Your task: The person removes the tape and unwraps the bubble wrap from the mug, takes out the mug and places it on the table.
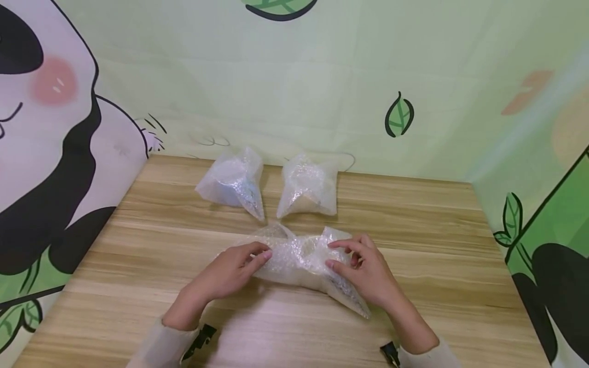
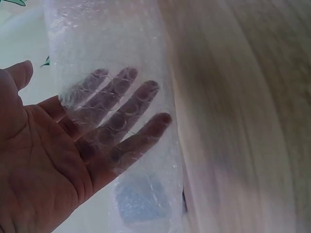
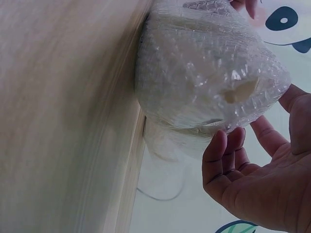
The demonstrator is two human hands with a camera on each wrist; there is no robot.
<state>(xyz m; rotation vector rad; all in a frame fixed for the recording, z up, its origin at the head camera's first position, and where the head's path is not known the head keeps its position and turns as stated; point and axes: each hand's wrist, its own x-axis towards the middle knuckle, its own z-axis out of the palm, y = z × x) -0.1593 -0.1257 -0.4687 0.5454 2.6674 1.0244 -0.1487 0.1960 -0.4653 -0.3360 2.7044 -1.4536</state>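
A crumpled, see-through bubble-wrap bundle (image 1: 294, 260) lies across the front of the wooden table, with something pale inside and a pointed corner to the right. My left hand (image 1: 234, 268) is at its left end. In the left wrist view the fingers (image 2: 141, 107) lie straight behind a sheet of bubble wrap (image 2: 112, 29), visible through it, while the thumb stands apart. At the bundle's right end is my right hand (image 1: 368, 271), its thumb and forefinger spaced apart. The right wrist view shows its loosely bent fingers (image 3: 218, 155) right at the edge of the wrap (image 3: 194, 73).
Two more bubble-wrapped packages stand farther back: the left one (image 1: 234, 181) has something bluish inside, the right one (image 1: 308, 186) something pale. Behind the wooden table (image 1: 414, 214) hangs a light green printed backdrop (image 1: 294, 92), which also covers both sides.
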